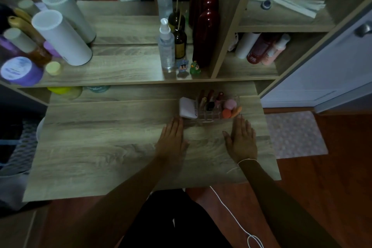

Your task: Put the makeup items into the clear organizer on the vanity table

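The clear organizer point(209, 119) stands at the back right of the wooden vanity table point(112, 147). A white compact point(187, 107) lies in its left end. Several lipstick tubes point(209, 98) stand in the middle slots. A pink sponge point(230, 104), an orange sponge point(226, 113) and an orange stick point(236, 112) fill the right compartment. My left hand point(173, 137) lies flat on the table just in front of the organizer's left end, fingers straight and holding nothing. My right hand point(242, 139) lies flat in front of its right end, likewise holding nothing.
A raised shelf behind holds a spray bottle point(166, 46), a brown diffuser bottle point(179, 43), a dark red bottle point(205, 36), two small figurines point(188, 67), white cylinders point(62, 38) and a purple jar point(19, 70). Side cubbies hold bottles point(261, 49). A white cord point(231, 213) hangs below the table edge.
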The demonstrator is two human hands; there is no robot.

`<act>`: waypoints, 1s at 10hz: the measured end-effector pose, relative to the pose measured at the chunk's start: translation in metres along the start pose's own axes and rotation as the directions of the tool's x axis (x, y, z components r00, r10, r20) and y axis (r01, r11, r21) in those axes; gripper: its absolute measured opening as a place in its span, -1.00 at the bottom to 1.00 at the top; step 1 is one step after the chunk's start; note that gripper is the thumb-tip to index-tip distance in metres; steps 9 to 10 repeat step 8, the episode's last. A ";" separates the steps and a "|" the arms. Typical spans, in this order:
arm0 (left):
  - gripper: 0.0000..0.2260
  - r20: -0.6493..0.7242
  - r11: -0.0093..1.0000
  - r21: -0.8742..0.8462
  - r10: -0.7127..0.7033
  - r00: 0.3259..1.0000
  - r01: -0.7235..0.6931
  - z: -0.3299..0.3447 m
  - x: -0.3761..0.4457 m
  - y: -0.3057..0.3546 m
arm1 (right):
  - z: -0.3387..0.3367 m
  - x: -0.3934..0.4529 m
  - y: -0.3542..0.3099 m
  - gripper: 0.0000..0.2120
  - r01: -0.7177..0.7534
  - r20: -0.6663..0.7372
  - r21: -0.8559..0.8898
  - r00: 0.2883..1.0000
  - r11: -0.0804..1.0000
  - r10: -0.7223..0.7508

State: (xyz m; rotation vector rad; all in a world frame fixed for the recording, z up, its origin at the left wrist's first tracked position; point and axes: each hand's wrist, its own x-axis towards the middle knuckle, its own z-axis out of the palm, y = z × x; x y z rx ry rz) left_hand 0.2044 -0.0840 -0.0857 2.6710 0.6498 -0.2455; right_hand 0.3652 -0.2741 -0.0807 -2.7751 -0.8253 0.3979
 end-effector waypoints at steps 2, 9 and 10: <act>-0.35 -0.012 1.000 -0.001 -0.005 1.000 0.005 0.000 0.001 0.004 | 0.004 0.005 0.000 -0.34 -0.001 -0.011 0.021 1.000 1.000 0.002; -0.33 0.070 0.999 0.022 0.043 0.997 -0.045 -0.006 -0.017 -0.025 | 0.020 -0.024 -0.023 -0.30 -0.245 0.018 0.087 0.970 0.966 0.244; -0.33 0.070 0.999 0.022 0.043 0.997 -0.045 -0.006 -0.017 -0.025 | 0.020 -0.024 -0.023 -0.30 -0.245 0.018 0.087 0.970 0.966 0.244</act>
